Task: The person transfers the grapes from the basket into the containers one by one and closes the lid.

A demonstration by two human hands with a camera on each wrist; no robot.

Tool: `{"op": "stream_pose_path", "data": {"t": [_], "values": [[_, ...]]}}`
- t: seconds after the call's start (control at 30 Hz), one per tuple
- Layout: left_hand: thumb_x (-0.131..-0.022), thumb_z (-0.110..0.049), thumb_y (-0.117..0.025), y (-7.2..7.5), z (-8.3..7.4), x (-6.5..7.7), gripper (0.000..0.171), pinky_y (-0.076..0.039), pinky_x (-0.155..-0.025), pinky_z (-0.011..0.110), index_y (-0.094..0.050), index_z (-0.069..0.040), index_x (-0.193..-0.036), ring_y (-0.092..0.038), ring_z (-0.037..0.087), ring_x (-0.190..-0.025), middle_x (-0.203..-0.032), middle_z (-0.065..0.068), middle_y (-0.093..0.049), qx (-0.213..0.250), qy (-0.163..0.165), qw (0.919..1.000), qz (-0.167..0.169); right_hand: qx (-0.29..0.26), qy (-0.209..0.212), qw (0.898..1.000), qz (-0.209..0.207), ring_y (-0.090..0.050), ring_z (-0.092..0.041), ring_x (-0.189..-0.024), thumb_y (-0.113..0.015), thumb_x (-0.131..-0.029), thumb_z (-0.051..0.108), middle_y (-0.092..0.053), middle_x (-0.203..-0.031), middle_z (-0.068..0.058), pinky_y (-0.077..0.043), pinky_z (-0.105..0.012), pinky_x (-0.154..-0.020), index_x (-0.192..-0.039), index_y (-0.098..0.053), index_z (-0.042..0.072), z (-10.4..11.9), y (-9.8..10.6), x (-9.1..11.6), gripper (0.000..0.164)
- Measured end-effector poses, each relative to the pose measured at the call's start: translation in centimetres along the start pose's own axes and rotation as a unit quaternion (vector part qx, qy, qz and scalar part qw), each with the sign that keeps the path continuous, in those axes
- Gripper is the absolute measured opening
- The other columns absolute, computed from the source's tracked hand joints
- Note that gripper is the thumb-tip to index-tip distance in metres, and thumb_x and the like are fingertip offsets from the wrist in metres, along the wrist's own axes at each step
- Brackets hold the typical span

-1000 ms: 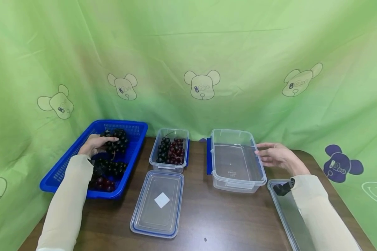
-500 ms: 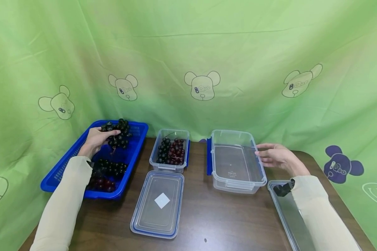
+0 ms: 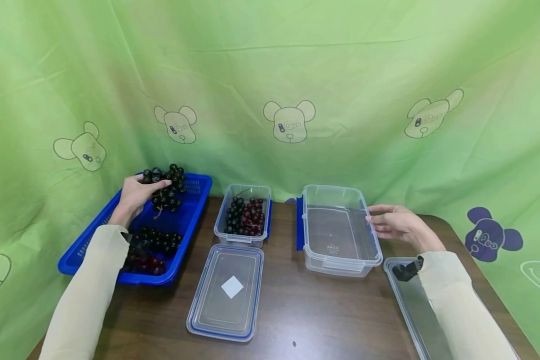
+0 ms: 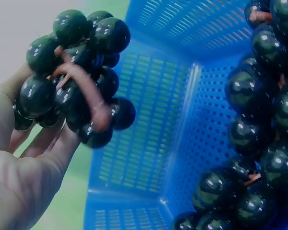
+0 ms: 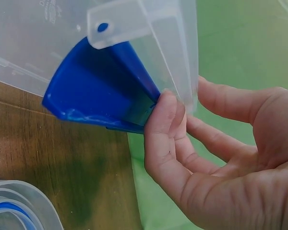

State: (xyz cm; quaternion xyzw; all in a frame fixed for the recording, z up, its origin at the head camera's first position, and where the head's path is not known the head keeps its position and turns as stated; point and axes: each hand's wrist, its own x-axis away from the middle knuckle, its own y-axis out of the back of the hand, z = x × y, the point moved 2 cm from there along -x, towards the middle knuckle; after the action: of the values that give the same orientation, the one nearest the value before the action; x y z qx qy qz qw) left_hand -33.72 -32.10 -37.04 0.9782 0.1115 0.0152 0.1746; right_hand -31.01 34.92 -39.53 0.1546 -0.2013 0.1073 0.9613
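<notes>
Left hand (image 3: 136,196): dark grape bunch (image 3: 174,186) is pinched between thumb and fingers, held up over the far part of the blue basket (image 3: 188,214). In the head view its top is seen above the line of the far rim. In the left wrist view a reddish-brown stem (image 4: 86,91) is turned toward the camera, and the bunch is kept well apart from the other fruit. That fruit is piled in the nearer part of the basket: dark grapes (image 3: 162,240), with red grapes (image 3: 149,264) just in front, partly covered by the left sleeve (image 3: 78,295).

Right hand (image 3: 398,225): placed at the right side of the large clear container (image 3: 335,230). In the right wrist view the fingers are bent, tips set at the wall and at the end of a blue latch (image 5: 91,86); whether the latch is pinched or merely touched cannot be told. The container is stood upright on the brown table (image 3: 324,315).

Between basket and large container, a small clear container (image 3: 240,240) is set upright; a dark bunch (image 3: 233,215) is laid at its left, a red bunch (image 3: 253,220) at its right, side by side. A clear lid (image 3: 222,312) marked with a white label (image 3: 232,287) is laid flat just in front. A second lid (image 3: 416,297) is partly hidden under the right forearm. Backdrop: printed green curtain (image 3: 288,60).
</notes>
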Motion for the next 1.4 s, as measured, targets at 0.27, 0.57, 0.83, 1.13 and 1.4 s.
{"op": "stream_pose_path", "data": {"t": [0.27, 0.57, 0.83, 1.13, 1.4], "values": [[-0.084, -0.043, -0.089, -0.3, -1.2, 0.5, 0.063, -0.03, -0.044, 0.025, -0.033, -0.021, -0.066, -0.027, 0.003, -0.045, -0.053, -0.017, -0.025, -0.008, -0.054, 0.9985, -0.004, -0.005, 0.005, 1.0, 0.001, -0.074, -0.007, -0.085, -0.068, -0.101, 0.011, -0.077, -0.09, 0.01, -0.063, -0.027, -0.082, -0.159, -0.032, -0.005, 0.0, 0.1, 0.0, 0.07], [-0.083, -0.04, -0.09, -1.4, -2.5, 1.1, 0.058, -0.029, -0.041, 0.024, -0.038, -0.021, -0.067, -0.027, 0.003, -0.043, -0.051, -0.018, -0.028, 0.014, -0.068, 0.9976, -0.004, -0.019, 0.006, 1.0, 0.007, -0.074, -0.008, -0.086, -0.067, -0.102, 0.009, -0.077, -0.089, 0.01, -0.063, -0.027, -0.082, -0.157, -0.036, -0.005, -0.3, 0.1, -0.1, 0.065], [-0.084, -0.035, -0.091, -2.3, -3.8, 1.6, 0.049, -0.029, -0.041, 0.023, -0.047, -0.021, -0.066, -0.029, 0.002, -0.042, -0.051, -0.017, -0.036, 0.042, -0.092, 0.9948, 0.007, -0.017, 0.001, 1.0, 0.001, -0.074, -0.007, -0.084, -0.067, -0.102, 0.009, -0.077, -0.088, 0.011, -0.063, -0.026, -0.081, -0.159, -0.032, -0.004, -0.1, 0.0, 0.1, 0.068], [-0.086, -0.024, -0.089, -3.6, -5.5, 2.0, 0.022, -0.029, -0.04, 0.021, -0.07, -0.019, -0.076, -0.035, 0.001, -0.043, -0.063, -0.016, -0.064, 0.099, -0.127, 0.9865, 0.031, -0.004, 0.004, 1.0, -0.006, -0.073, -0.006, -0.083, -0.069, -0.102, 0.012, -0.075, -0.087, 0.012, -0.063, -0.026, -0.081, -0.16, -0.031, -0.005, 0.0, 0.1, 0.1, 0.071], [-0.085, -0.013, -0.089, -5.1, -6.8, 2.5, 0.013, -0.047, -0.052, 0.015, -0.078, -0.019, -0.086, -0.064, 0.002, -0.063, -0.077, -0.012, -0.076, 0.143, -0.147, 0.9779, 0.039, -0.013, 0.002, 1.0, -0.003, -0.073, -0.006, -0.082, -0.069, -0.101, 0.011, -0.075, -0.087, 0.011, -0.063, -0.026, -0.081, -0.159, -0.032, -0.004, -0.3, 0.0, 0.0, 0.07]]}}
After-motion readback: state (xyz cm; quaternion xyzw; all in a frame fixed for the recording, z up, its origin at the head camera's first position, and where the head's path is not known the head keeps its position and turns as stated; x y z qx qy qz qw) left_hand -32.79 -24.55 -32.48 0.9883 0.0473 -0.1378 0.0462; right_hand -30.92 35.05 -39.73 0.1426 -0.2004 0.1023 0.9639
